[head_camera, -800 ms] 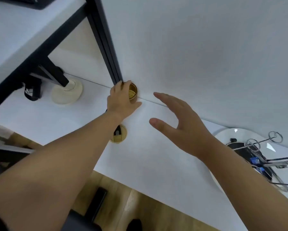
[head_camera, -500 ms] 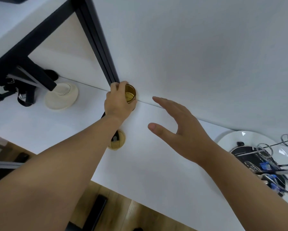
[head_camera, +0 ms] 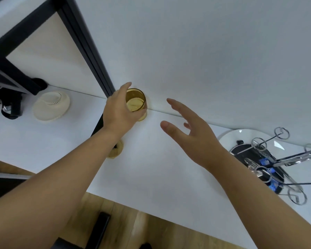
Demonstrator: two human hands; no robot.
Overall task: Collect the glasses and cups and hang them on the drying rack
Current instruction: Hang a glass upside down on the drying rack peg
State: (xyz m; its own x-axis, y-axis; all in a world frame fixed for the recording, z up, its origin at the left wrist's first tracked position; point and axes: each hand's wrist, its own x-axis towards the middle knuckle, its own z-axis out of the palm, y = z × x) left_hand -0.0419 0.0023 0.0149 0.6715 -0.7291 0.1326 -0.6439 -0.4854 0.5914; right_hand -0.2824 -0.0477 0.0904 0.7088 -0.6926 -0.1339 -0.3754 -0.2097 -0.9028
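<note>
Gripping one amber translucent glass tumbler point(head_camera: 135, 103) at the white wall, the left hand point(head_camera: 120, 112) curls round it; the right hand point(head_camera: 192, 133) hovers alongside, fingers spread, holding nothing. One chrome wire drying rack point(head_camera: 284, 159) stands right; one cream round disc point(head_camera: 51, 106) lies left beside the black frame post point(head_camera: 90, 51).

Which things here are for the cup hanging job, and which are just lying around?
For the job:
amber glass, gripped by the left hand
right hand, open, holding nothing
wire drying rack on its white tray

Just lying about:
cream round disc
black straps
black frame post
</note>
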